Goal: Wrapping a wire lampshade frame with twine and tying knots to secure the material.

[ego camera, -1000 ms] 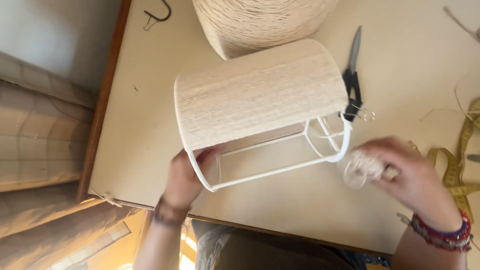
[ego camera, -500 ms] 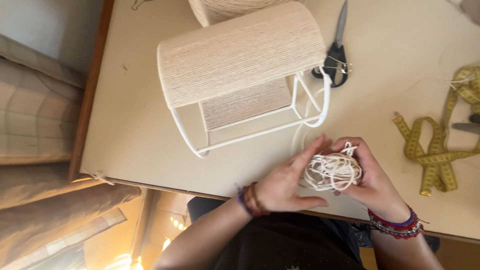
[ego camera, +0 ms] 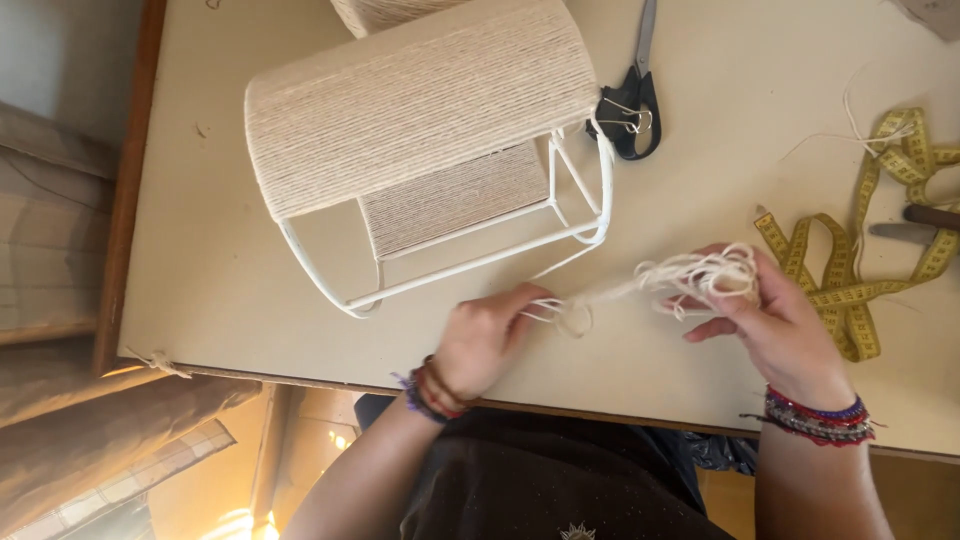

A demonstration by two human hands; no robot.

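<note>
A white wire lampshade frame (ego camera: pixel 470 270), partly wrapped in cream cord, lies on its side on the beige table (ego camera: pixel 700 180). In front of it, my left hand (ego camera: pixel 485 340) pinches a strand of the cream cord (ego camera: pixel 640 285) near a small loop. My right hand (ego camera: pixel 775 320) grips a loose bundle of the same cord, and the strand stretches between the two hands. A thin line of cord runs from the hands back to the frame's lower ring. Both wrists wear beaded bracelets.
Black-handled scissors (ego camera: pixel 632 105) lie just right of the frame. A yellow measuring tape (ego camera: pixel 860 250) is tangled at the right, beside a dark tool handle (ego camera: pixel 930 215). A large cord spool (ego camera: pixel 375 12) sits at the top edge. The table's wooden edge (ego camera: pixel 125 200) runs along the left.
My left hand left the frame and joined the right at the cord bundle. The hands have since pulled apart, drawing a strand out between them. The camera view shifted down and right.
</note>
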